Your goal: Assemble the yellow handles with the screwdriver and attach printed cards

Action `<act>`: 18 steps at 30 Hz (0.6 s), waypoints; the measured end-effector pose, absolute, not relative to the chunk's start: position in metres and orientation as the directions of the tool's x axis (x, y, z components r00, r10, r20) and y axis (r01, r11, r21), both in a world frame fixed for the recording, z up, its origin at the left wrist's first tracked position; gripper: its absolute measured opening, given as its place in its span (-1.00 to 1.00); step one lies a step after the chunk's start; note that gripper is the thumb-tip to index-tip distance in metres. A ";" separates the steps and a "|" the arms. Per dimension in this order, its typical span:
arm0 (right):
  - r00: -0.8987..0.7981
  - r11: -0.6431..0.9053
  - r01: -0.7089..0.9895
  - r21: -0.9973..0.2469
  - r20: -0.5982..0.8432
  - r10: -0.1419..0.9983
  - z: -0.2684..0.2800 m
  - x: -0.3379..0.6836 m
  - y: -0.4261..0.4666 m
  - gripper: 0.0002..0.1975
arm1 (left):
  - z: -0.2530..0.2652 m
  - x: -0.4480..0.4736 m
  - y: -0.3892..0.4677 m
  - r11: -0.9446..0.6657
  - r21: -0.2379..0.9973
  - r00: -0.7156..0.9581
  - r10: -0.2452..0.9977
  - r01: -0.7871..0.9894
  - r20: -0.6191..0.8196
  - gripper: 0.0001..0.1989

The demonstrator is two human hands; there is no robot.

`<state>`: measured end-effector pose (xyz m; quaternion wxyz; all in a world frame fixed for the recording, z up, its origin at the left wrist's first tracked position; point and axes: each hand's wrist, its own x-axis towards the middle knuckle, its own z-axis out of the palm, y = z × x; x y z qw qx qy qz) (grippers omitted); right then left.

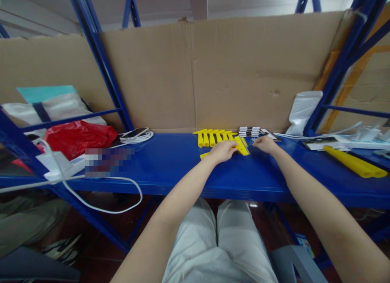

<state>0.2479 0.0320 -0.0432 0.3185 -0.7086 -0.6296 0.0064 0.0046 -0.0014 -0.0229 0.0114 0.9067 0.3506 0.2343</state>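
Observation:
My left hand (224, 151) is closed on a flat yellow scraper head (241, 146) with a pale strip along its edge. Just right of it, my right hand (264, 144) has its fingertips pinched together low over the blue bench, beside some tiny shiny pieces (253, 140). What sits in that pinch, if anything, is too small to make out. Behind my left hand stands a row of several yellow T-shaped scrapers (211, 138). Another yellow piece (204, 155) shows partly under my left wrist.
Small black-and-white packs (249, 131) are stacked behind my hands. Farther right lie a yellow tube-like piece (355, 162) and a white plastic bag (303, 112). A phone (135, 133), white cables and a red bag (77, 137) occupy the left. Cardboard (243, 71) walls the back.

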 end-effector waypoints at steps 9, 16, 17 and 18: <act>0.166 0.232 0.487 -0.842 0.350 0.922 -0.024 0.197 0.006 -0.95 | -0.025 0.008 -0.005 -0.759 0.076 0.679 0.618 0.646 0.396 -0.76; 0.110 0.289 0.501 -0.815 0.392 0.913 -0.028 0.189 0.007 -0.93 | -0.028 0.011 -0.008 -0.783 0.015 0.711 0.573 0.622 0.407 -0.72; 0.110 0.289 0.507 -0.812 0.394 0.913 -0.028 0.189 0.006 -0.93 | -0.028 0.010 -0.007 -0.783 0.010 0.715 0.573 0.622 0.401 -0.72; 0.110 0.289 0.513 -0.808 0.395 0.912 -0.028 0.189 0.006 -0.94 | -0.028 0.010 -0.007 -0.783 0.006 0.716 0.571 0.622 0.401 -0.72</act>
